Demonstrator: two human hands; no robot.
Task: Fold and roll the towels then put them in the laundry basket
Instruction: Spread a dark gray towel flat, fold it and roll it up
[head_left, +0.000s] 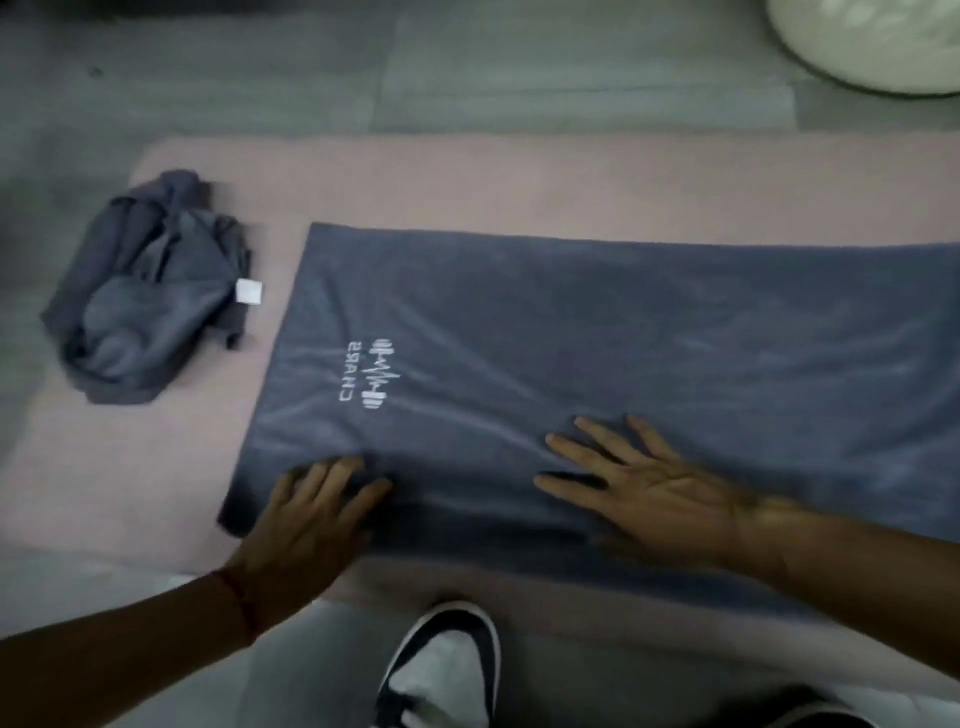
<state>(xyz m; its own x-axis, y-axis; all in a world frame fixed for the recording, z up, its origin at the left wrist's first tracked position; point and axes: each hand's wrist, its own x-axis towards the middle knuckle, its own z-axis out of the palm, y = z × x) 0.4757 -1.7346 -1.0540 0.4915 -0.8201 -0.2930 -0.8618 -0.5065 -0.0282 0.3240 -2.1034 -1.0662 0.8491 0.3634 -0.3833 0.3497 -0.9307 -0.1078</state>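
Your towel (597, 332) lies spread flat on the pink mat (467, 176), its white logo (366, 371) facing up near the left end. Your left hand (306, 514) presses the near left edge, fingers straight and close together. Your right hand (649, 488) rests just beside it on the cloth — palm turned up, fingers spread, holding nothing. A second towel (150, 296) sits crumpled at the mat's left end, well apart. Your shoe (441, 665) shows below.
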